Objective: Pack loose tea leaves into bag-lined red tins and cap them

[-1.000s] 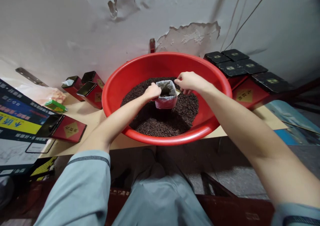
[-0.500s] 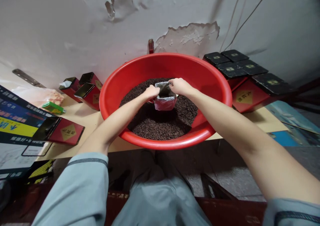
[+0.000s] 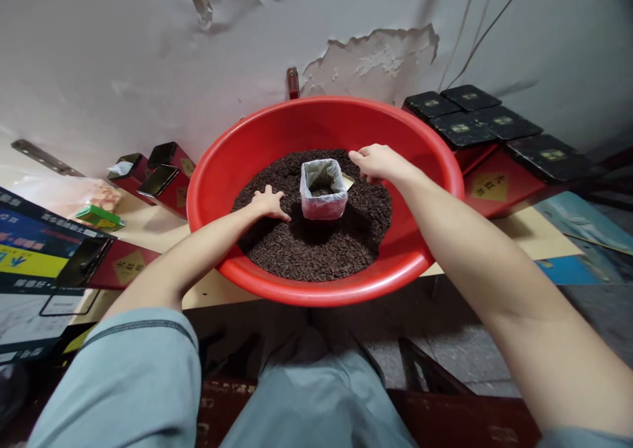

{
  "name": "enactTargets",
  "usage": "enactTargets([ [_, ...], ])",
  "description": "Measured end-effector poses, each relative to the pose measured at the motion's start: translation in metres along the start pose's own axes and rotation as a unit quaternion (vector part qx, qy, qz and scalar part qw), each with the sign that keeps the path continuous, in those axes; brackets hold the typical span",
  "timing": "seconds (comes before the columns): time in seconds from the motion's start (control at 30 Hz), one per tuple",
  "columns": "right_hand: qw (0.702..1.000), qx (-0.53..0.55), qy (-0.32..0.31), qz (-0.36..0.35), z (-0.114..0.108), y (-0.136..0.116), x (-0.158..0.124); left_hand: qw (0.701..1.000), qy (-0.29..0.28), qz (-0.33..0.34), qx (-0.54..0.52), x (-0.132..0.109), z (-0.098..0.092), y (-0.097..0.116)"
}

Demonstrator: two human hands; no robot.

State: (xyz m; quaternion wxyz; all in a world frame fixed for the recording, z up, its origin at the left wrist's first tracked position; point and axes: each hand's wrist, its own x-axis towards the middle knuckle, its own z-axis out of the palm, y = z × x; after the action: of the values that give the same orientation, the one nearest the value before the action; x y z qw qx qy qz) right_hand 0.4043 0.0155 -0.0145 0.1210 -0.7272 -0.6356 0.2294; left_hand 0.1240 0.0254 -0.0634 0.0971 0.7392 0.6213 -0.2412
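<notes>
A square tin (image 3: 324, 209) lined with a clear plastic bag (image 3: 337, 183) stands upright on dark loose-leaf tea (image 3: 316, 256) inside a large red basin (image 3: 326, 294). The bag's edge is folded out over the tin's rim, and some dark tea shows inside. My left hand (image 3: 268, 204) is left of the tin, open, fingers spread over the tea. To the tin's right and a little behind it is my right hand (image 3: 378, 163), its fingers loosely bent and apart, with nothing visible in them. Neither hand touches the tin. A pale flat piece (image 3: 347, 182) shows beside the tin.
Several red tins with black lids (image 3: 489, 174) stand right of the basin. On the left are open red tins (image 3: 175, 184), a lying red tin (image 3: 126, 263), a green box (image 3: 101, 217) and a printed carton (image 3: 30, 270). A peeling wall (image 3: 376, 65) rises behind the table.
Both hands have let go of the bag's rim and drawn apart, the left hand to the left, the right hand to the right. The lined tin is now unheld on the tea.
</notes>
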Motion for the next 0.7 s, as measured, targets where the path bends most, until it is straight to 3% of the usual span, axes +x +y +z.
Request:
enactTargets([
  [0.2,1.0,0.004,0.001,0.008,0.001,-0.001,-0.003,1.0,0.016,-0.012,-0.017,0.007,0.001,-0.002],
  [0.5,0.999,-0.006,0.028,-0.023,0.004,0.002,-0.003,0.998,0.008,0.057,-0.026,0.014,-0.017,-0.013],
  [0.7,0.999,0.013,0.039,-0.024,-0.001,0.004,-0.001,0.975,0.109,0.072,-0.178,-0.006,-0.048,-0.034],
])
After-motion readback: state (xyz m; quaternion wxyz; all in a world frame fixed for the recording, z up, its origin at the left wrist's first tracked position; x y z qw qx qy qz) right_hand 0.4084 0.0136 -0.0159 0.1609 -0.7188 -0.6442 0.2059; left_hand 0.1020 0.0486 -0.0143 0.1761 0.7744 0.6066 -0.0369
